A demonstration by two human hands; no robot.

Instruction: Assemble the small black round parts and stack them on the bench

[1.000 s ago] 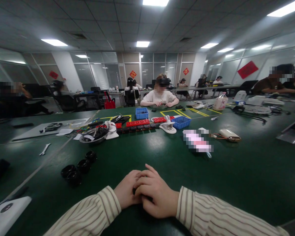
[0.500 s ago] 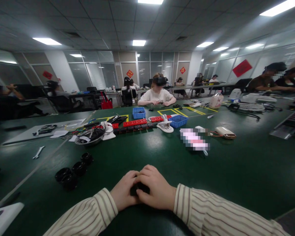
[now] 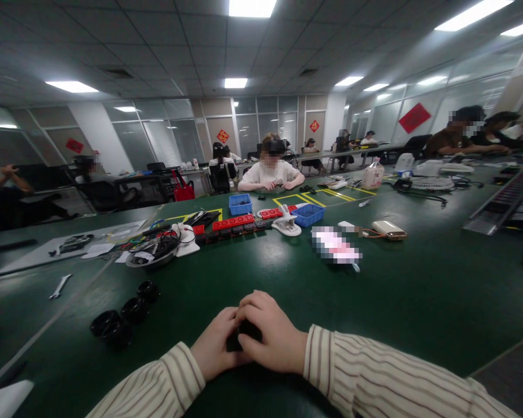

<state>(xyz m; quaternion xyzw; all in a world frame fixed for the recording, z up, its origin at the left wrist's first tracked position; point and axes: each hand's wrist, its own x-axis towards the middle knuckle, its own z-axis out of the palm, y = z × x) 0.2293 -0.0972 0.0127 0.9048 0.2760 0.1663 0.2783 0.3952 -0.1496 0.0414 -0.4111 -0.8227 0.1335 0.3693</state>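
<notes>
I see left hand (image 3: 218, 346) touching right hand (image 3: 273, 337), can't tell if gripping; black parts (image 3: 134, 310) left, nearer left hand.

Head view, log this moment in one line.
left hand: touching right hand | between hands: dark, contents unclear | nearby, left: black round parts | farther left: wrench
</notes>
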